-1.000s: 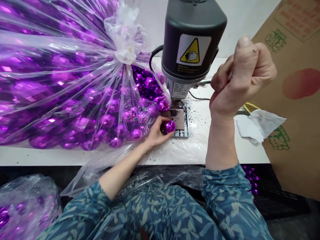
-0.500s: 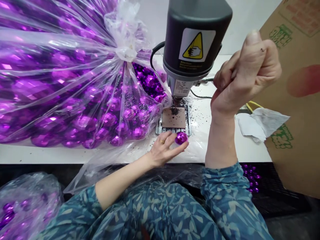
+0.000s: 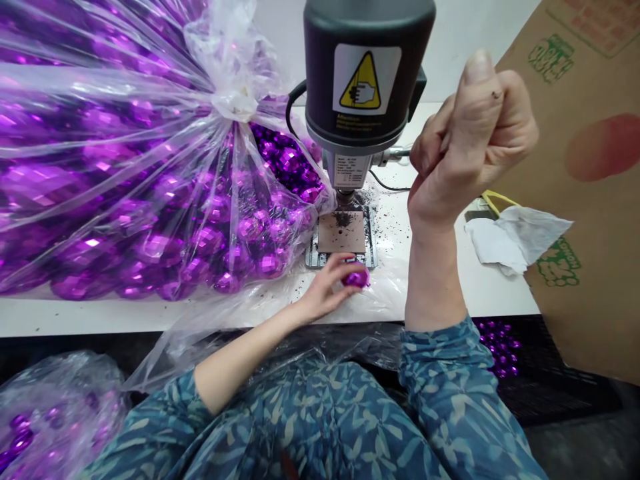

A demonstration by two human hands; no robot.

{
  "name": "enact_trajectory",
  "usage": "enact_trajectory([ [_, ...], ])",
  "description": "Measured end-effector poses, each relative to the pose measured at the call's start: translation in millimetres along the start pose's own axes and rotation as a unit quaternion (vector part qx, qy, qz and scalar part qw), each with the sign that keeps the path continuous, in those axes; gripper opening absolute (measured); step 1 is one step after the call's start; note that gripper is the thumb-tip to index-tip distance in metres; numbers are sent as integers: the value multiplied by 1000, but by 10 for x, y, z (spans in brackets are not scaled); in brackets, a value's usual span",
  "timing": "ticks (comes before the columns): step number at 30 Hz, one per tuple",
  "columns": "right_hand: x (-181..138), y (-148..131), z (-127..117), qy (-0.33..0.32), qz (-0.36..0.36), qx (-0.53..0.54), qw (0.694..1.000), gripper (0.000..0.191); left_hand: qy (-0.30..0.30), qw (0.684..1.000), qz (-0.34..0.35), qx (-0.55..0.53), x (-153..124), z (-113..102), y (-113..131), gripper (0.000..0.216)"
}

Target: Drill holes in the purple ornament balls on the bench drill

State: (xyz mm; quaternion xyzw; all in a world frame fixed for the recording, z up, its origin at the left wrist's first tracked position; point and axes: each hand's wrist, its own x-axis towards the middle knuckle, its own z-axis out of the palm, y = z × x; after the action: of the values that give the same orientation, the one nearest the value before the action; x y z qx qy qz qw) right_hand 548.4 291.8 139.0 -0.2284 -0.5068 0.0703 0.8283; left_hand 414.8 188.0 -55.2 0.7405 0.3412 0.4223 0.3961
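Note:
My left hand [image 3: 327,283] pinches a small shiny purple ball [image 3: 356,277] on the white table, just in front of the drill press's square base plate [image 3: 343,233]. My right hand [image 3: 467,143] is raised in a fist, wrapped round the thin metal lever [image 3: 397,153] that sticks out from the side of the grey drill press head [image 3: 367,73]. The drill bit hangs above the plate, which is dusted with dark shavings.
A big clear plastic bag of purple balls [image 3: 125,167] fills the left of the table. A brown cardboard box [image 3: 590,173] stands at right with crumpled white paper [image 3: 515,233] beside it. Another bag of balls [image 3: 45,413] sits at lower left; loose purple balls [image 3: 497,343] lie under the table at right.
My left hand drew the purple ball back from the plate under the drill bit toward the table's front edge. The right hand stayed closed on the lever.

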Motion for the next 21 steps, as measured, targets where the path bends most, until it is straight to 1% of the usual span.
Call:
enact_trajectory([
  [1,1,5,0,1,1,-4,1000,65,54,990,-68,-107,36,-36,18,38],
  [2,2,11,-2,3,0,-4,1000,65,98,964,-132,-207,80,-73,38,41],
  [3,2,17,-4,5,0,1,1000,65,129,929,-186,-292,127,-110,57,42],
  [4,4,24,-8,6,0,11,1000,65,145,894,-227,-359,171,-145,74,42],
  [5,5,30,-11,6,-1,24,1000,65,151,863,-257,-408,211,-174,91,43],
  [6,7,34,-15,6,-2,38,999,64,152,840,-276,-441,243,-195,106,42],
  [8,10,40,-22,5,-4,56,998,62,161,812,-293,-479,287,-212,130,41],
  [10,11,42,-28,2,-9,54,998,61,173,805,-288,-489,310,-203,147,39],
  [13,1,56,-40,-6,-14,11,1000,62,189,817,-271,-473,335,-190,164,36],
  [16,-27,102,-64,-4,-7,-41,999,61,197,819,-276,-463,356,-229,180,40],
  [18,-46,140,-84,-9,3,-46,999,58,179,812,-300,-468,360,-273,189,43],
  [20,-56,164,-100,-21,15,-36,999,56,155,803,-328,-473,356,-306,186,38],
  [21,-56,167,-106,-26,18,-32,999,56,154,801,-332,-473,355,-316,177,36],
])
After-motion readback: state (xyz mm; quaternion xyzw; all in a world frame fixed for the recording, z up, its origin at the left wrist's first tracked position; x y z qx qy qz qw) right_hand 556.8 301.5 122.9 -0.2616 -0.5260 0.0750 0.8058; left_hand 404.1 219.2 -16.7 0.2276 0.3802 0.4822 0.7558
